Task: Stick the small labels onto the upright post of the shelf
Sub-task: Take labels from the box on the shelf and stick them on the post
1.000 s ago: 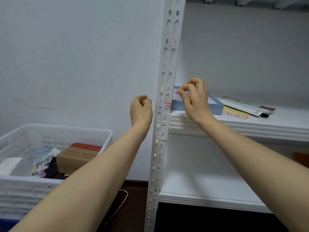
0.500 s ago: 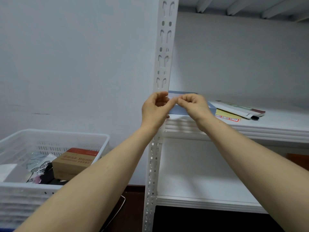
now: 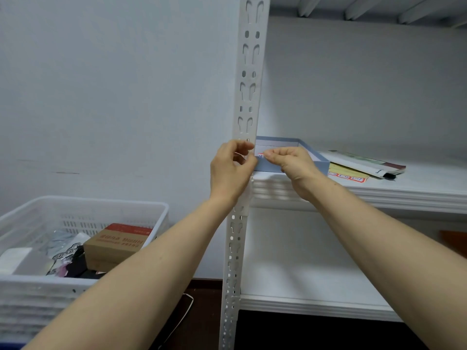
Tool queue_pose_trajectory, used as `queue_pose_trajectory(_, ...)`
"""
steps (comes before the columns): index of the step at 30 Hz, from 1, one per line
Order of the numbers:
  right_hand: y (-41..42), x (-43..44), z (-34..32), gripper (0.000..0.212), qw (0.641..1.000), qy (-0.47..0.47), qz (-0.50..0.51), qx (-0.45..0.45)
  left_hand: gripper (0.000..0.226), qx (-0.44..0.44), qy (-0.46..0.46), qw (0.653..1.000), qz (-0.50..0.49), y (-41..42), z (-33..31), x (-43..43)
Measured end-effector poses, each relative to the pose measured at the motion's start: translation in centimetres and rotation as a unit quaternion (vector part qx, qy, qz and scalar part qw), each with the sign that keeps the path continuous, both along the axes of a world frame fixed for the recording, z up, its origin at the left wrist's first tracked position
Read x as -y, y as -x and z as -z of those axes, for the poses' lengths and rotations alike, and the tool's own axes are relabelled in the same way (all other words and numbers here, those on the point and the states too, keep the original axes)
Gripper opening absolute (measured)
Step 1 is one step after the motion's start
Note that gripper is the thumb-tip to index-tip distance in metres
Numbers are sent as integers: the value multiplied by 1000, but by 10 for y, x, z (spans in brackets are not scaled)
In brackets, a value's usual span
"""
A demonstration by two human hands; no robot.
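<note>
Right hand [image 3: 293,162] pinched a label [image 3: 260,155] at the post [image 3: 249,72], left hand [image 3: 231,168] curled alongside, hold unclear; placement apparently under way, pressing flat likely next.

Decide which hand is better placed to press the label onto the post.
Probably right: the right hand pinches the small label beside the post; the left hand is curled in front of it.
</note>
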State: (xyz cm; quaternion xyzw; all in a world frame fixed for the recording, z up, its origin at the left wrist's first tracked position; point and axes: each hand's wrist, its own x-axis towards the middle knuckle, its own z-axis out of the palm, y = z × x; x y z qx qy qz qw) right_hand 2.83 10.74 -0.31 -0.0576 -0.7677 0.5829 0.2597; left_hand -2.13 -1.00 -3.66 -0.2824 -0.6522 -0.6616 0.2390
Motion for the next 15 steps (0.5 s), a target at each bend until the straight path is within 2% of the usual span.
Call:
queue_pose_trajectory(3, -2, 1, -2, 23, 1000, 7, -6, 8, 8, -106, 48, 993, -33, 0, 8, 0)
queue_pose_trajectory(5, -2, 1, -3, 19, 1000, 14, -10, 21, 8, -131, 64, 989, -38, 3, 10, 0)
queue_pose_trajectory(10, -2, -1, -5, 10, 998, 32, 4, 49, 12, -88, 61, 994, -8, 8, 12, 2)
queue_pose_trajectory(15, -1, -4, -5, 9, 995, 60, -5, 84, 17, -98, 65, 993, -18, 11, 13, 2)
